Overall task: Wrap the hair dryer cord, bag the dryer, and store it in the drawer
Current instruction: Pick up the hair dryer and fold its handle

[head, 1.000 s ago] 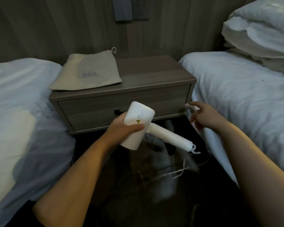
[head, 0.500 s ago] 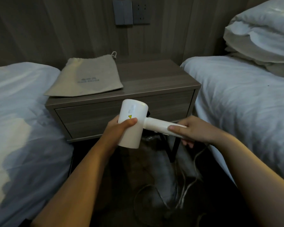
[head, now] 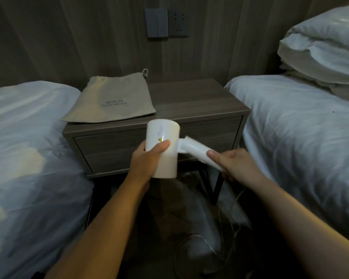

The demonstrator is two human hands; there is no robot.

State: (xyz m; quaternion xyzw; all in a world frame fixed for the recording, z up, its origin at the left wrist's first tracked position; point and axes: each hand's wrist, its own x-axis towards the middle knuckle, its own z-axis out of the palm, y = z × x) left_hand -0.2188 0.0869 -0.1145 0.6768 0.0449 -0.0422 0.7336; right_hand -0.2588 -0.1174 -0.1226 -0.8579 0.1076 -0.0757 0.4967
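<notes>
Dryer body: hair dryer [head: 163,150] is being gripped by left hand [head: 147,158].
Handle: is being clasped by right hand [head: 233,164], pointing rightward.
Cord [head: 226,234]: is being left dangling below the right hand.

Two bare forearms, no sleeves down to the wrists, no watch, ring or band showing. Left hand [head: 149,158]: thumb with a short, trimmed nail, knuckles smooth. Right hand [head: 236,164]: thumb likewise short-nailed, fingers slightly blurred. Forearms long and slim, widening toward the near edge. A scrap of dark fabric [head: 36,275] at the near left corner, beside the left arm; too little of it visible to tell what garment.
</notes>
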